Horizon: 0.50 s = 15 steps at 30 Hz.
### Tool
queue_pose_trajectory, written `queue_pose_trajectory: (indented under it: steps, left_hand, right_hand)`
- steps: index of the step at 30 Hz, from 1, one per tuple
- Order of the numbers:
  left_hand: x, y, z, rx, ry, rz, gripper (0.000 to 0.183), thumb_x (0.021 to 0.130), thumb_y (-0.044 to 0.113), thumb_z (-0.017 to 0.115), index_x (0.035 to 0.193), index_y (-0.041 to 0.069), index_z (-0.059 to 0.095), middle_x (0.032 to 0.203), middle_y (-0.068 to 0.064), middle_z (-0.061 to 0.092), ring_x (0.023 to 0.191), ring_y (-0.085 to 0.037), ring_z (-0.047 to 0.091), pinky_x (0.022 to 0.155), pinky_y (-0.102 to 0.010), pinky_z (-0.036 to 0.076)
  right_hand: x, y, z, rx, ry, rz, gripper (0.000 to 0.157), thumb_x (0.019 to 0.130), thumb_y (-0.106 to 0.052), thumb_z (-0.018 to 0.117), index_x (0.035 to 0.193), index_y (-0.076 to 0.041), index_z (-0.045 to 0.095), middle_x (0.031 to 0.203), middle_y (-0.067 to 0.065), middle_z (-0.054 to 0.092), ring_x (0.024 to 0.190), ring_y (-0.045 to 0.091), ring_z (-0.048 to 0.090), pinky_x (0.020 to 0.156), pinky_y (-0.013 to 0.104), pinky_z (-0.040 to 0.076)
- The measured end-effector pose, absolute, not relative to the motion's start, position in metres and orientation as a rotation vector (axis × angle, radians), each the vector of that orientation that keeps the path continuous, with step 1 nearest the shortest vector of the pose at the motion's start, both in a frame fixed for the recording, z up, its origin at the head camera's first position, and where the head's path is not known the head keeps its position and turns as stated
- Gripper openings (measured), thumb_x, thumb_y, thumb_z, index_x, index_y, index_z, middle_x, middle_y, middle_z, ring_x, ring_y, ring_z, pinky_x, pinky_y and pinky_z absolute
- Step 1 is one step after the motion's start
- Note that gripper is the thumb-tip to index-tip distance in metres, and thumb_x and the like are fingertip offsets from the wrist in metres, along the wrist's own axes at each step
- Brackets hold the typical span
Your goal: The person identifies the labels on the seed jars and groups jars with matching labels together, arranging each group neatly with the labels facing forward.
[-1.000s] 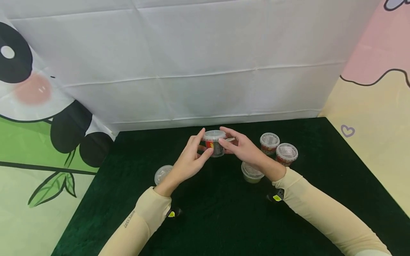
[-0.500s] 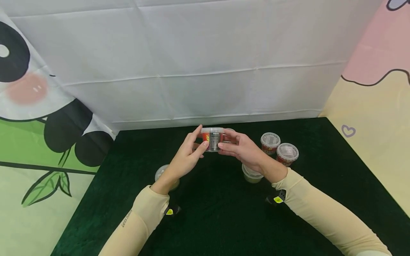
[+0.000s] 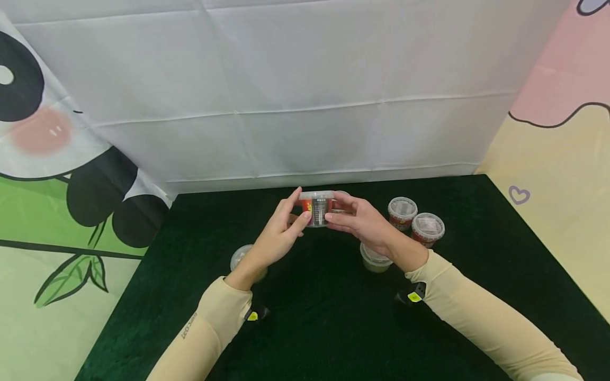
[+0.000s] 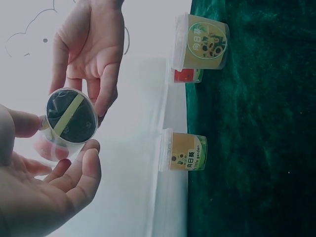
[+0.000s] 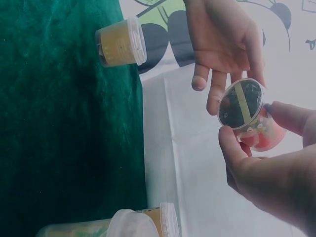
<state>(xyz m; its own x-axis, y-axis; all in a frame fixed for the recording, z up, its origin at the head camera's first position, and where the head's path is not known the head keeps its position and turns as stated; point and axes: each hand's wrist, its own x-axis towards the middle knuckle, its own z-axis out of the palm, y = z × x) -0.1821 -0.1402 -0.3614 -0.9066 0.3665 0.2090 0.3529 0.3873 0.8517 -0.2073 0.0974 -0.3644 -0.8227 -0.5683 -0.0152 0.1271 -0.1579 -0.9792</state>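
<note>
A small lidded plastic tub (image 3: 318, 211), printed red with a dark text panel, is held between both hands above the table. My left hand (image 3: 275, 238) grips its left side, thumb in front. My right hand (image 3: 366, 225) pinches the right side with curled fingers. In the left wrist view, the tub's dark base (image 4: 74, 118) with a pale yellow strip is visible, the left hand (image 4: 44, 192) below and the right hand (image 4: 94, 54) above. The right wrist view shows the same base (image 5: 241, 103). Another lidded tub (image 3: 341, 194) is mostly hidden behind the right fingers.
On the dark green cloth (image 3: 324, 317), two tubs stand at right, one (image 3: 402, 209) beside another (image 3: 427, 227). A third tub (image 3: 375, 260) is partly under the right wrist. One more tub (image 3: 239, 256) lies behind the left wrist. A white cloth wall (image 3: 305, 132) rises behind.
The held tub has been raised slightly and tipped, so its printed side now faces the head camera instead of its lid top. Over the last half second the hands have hardly moved.
</note>
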Motion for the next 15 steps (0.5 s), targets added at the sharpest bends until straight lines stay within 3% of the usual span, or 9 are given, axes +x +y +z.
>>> queue_pose_trajectory:
  steps: [11, 15]
  left_hand:
    - [-0.1816, -0.1379, -0.3623, 0.674, 2.592, 1.542, 0.066, 0.109, 0.027, 0.049, 0.164, 0.014, 0.014, 0.145, -0.018, 0.034, 0.103, -0.03, 0.063, 0.084, -0.048, 0.058]
    - [-0.1813, -0.1376, -0.3631, 0.677, 2.593, 1.54, 0.066, 0.109, 0.027, 0.049, 0.164, 0.013, 0.014, 0.144, -0.019, 0.035, 0.104, -0.03, 0.063, 0.082, -0.045, 0.058]
  right_hand:
    - [-0.2052, 0.1001, -0.3661, -0.464, 1.662, -2.017, 0.068, 0.102, -0.004, 0.058, 0.16, -0.006, 0.024, 0.149, 0.022, 0.038, 0.127, 0.029, 0.053, 0.103, 0.033, 0.048]
    - [-0.2058, 0.1006, -0.3672, -0.464, 1.67, -2.01, 0.069, 0.102, -0.005, 0.058, 0.161, -0.006, 0.023, 0.149, 0.022, 0.037, 0.127, 0.029, 0.053, 0.103, 0.033, 0.048]
